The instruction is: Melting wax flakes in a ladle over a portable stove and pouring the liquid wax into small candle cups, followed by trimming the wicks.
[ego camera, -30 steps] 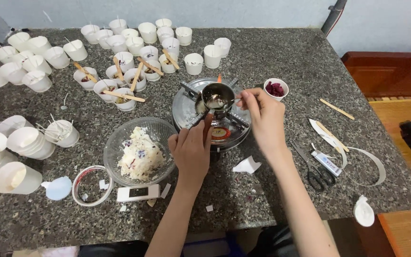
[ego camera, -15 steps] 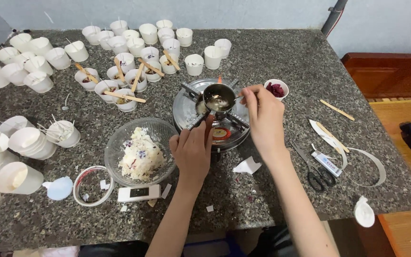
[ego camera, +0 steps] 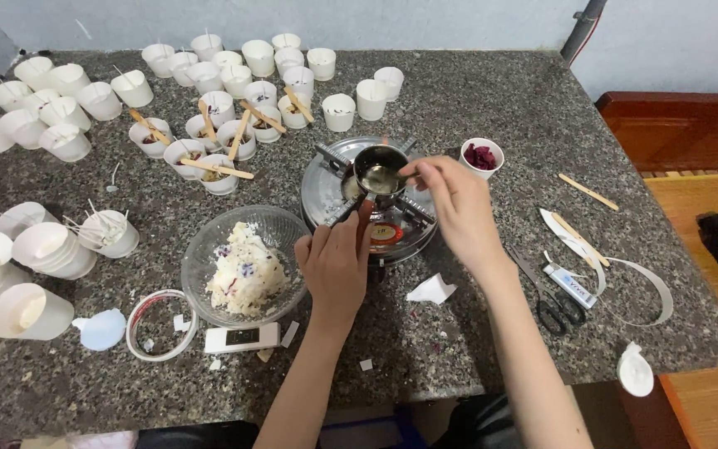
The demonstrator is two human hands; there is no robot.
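Note:
A small metal pot (ego camera: 380, 173) with pale liquid sits on a round portable stove (ego camera: 326, 195) in the middle of the granite table. My left hand (ego camera: 336, 262) grips the pot's handle from the near side. My right hand (ego camera: 457, 206) reaches in from the right, its fingertips pinched together at the pot's right rim. What they pinch is too small to make out. A little white cup of dark red bits (ego camera: 481, 156) stands just right of the stove. Left of my left hand is a glass bowl (ego camera: 205, 249) of white flakes.
Many white cups (ego camera: 259, 58) crowd the back and left, some with wooden sticks (ego camera: 209, 167) across them. A small scale (ego camera: 243, 337), a tape ring (ego camera: 161, 324), scissors (ego camera: 554, 303), a tube (ego camera: 569, 284) and a strip lie near the front edge. The table's edge is at the right.
My right hand's pinched fingers have shifted slightly over the pot's rim. My left hand stays on the handle and the pot stays on the stove.

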